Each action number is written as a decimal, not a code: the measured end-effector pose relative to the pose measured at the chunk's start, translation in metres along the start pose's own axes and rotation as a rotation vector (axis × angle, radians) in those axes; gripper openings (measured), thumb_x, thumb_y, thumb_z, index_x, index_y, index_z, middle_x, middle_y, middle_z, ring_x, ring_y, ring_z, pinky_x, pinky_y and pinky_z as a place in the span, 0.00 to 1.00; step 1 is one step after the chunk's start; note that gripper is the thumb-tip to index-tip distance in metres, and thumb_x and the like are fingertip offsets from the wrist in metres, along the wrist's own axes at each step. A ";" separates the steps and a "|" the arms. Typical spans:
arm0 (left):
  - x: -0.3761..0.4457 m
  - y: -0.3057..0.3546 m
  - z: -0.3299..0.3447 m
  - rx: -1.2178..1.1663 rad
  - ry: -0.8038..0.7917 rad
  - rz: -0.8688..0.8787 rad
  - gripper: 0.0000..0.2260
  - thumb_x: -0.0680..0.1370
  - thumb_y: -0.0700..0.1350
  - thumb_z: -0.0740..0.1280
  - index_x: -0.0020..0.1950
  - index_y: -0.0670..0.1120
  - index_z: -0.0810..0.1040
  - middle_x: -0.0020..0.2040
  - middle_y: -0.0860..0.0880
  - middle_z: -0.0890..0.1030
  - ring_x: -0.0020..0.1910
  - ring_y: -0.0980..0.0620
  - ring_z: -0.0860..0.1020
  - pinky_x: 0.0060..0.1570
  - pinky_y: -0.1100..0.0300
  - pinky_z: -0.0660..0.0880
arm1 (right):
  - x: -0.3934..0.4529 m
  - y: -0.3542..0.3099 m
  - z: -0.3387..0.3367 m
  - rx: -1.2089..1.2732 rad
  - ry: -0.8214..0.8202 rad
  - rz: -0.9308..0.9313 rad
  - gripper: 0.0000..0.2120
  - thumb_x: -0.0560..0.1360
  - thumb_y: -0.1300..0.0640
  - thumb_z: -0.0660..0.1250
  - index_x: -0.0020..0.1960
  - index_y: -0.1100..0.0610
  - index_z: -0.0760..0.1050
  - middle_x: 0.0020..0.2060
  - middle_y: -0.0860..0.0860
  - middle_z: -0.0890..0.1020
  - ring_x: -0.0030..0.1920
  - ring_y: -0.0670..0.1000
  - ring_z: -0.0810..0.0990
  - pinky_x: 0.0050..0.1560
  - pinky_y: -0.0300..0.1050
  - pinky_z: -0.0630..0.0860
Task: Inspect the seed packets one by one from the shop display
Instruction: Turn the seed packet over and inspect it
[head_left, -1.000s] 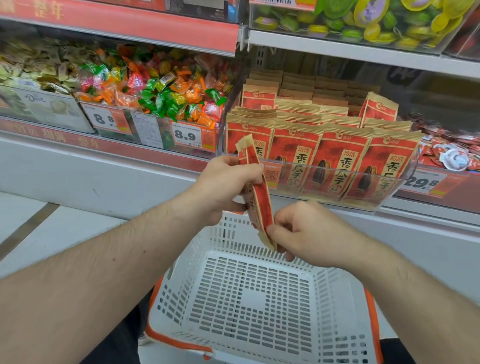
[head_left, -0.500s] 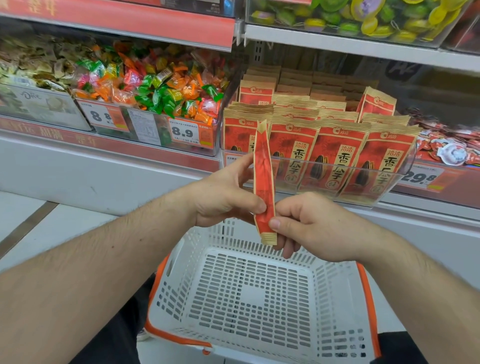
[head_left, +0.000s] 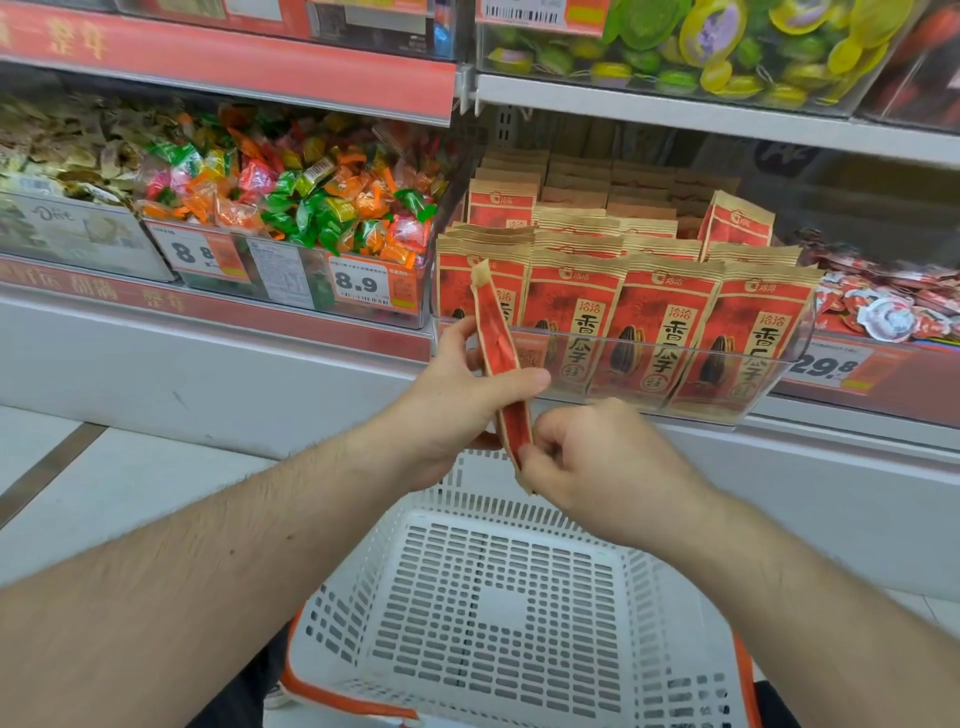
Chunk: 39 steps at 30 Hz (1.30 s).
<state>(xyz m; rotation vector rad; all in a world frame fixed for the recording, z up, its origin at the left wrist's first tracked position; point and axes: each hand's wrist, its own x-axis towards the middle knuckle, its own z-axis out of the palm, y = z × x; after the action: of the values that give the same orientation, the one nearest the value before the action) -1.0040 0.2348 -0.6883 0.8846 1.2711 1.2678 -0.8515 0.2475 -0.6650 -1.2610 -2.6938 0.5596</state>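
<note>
A red and tan seed packet (head_left: 497, 338) stands edge-on between my hands, in front of the shelf. My left hand (head_left: 457, 395) grips its middle, thumb across the near side. My right hand (head_left: 597, 457) pinches its lower end. Behind it, rows of the same red seed packets (head_left: 660, 322) stand upright in a clear display bin (head_left: 727, 374) on the shelf.
A white slotted basket (head_left: 509, 597) with orange trim sits below my hands. A bin of bright wrapped candies (head_left: 311, 208) with an 8.9 price tag is to the left. More wrapped sweets (head_left: 883, 306) lie right of the seed bin. An upper shelf (head_left: 675, 111) overhangs.
The packet has been turned and tilted between my hands, its top now leaning left. My left thumb has slid over its middle and my right hand has shifted down to its lower end.
</note>
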 end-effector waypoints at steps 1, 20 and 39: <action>0.001 0.000 0.001 -0.019 0.014 -0.007 0.28 0.71 0.40 0.74 0.67 0.50 0.67 0.50 0.46 0.77 0.44 0.45 0.78 0.43 0.45 0.79 | 0.001 0.000 0.002 0.033 -0.005 -0.016 0.16 0.78 0.49 0.64 0.35 0.56 0.75 0.27 0.51 0.79 0.27 0.50 0.74 0.32 0.49 0.73; -0.001 0.000 -0.005 -0.090 -0.130 0.004 0.12 0.81 0.45 0.62 0.63 0.44 0.77 0.54 0.43 0.85 0.50 0.44 0.84 0.52 0.46 0.81 | 0.017 0.027 -0.004 1.024 0.208 0.268 0.06 0.76 0.61 0.70 0.51 0.59 0.75 0.31 0.49 0.81 0.26 0.46 0.74 0.28 0.40 0.71; 0.004 0.004 -0.014 -0.074 -0.030 0.006 0.09 0.72 0.37 0.70 0.33 0.42 0.75 0.33 0.47 0.83 0.31 0.53 0.81 0.30 0.60 0.78 | 0.017 0.034 -0.010 0.972 0.280 0.224 0.05 0.79 0.59 0.67 0.48 0.61 0.78 0.31 0.49 0.81 0.27 0.47 0.74 0.29 0.39 0.71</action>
<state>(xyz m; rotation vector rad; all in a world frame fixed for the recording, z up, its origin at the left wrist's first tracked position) -1.0186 0.2365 -0.6874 0.8521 1.1920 1.2934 -0.8353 0.2832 -0.6699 -1.1815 -1.6478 1.3614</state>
